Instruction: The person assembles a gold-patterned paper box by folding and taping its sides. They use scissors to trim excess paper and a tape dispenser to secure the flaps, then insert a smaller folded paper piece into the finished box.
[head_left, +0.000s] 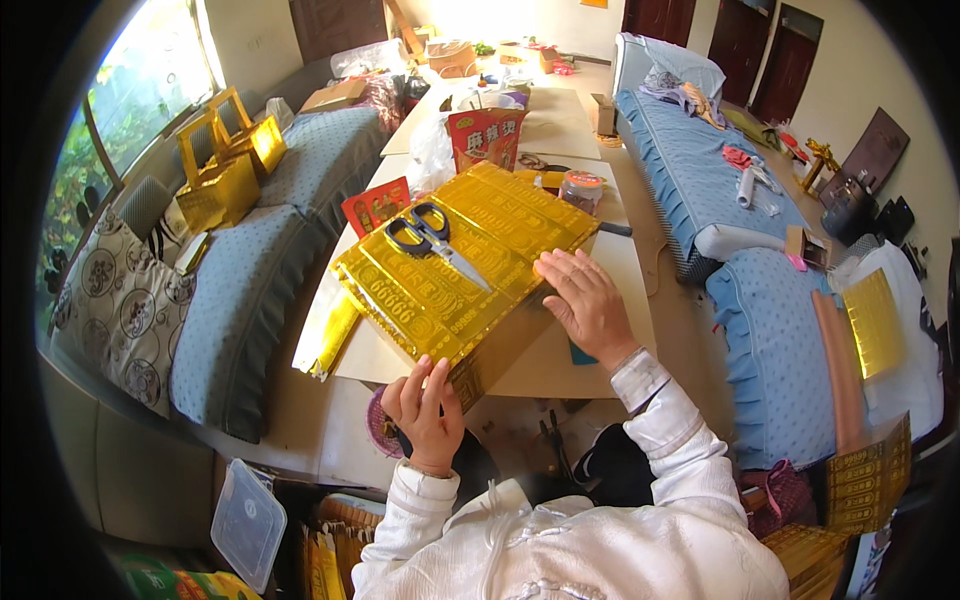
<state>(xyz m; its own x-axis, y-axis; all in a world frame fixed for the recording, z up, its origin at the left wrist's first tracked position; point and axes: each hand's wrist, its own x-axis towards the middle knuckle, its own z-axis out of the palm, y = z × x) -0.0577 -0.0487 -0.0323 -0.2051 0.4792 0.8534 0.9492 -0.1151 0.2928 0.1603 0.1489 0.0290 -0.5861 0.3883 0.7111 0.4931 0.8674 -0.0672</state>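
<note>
We judge the step in hand to be steadying the gold embossed panel (505, 243) above the near end of the table (622, 268); the next move would call for keeping it level so the scissors stay put. Nearest, our left hand (428, 408) sets bent, slightly spread fingertips at the panel's near corner. Farther and to the right, our right hand (592, 310) lays long, nearly straight fingers along its right edge, thumb apart. We cannot tell whether either hand clamps it. The dark-handled scissors (440, 245) lie on top. Beyond stand a lidded jar (581, 190), right, and a red printed pouch (486, 135).
</note>
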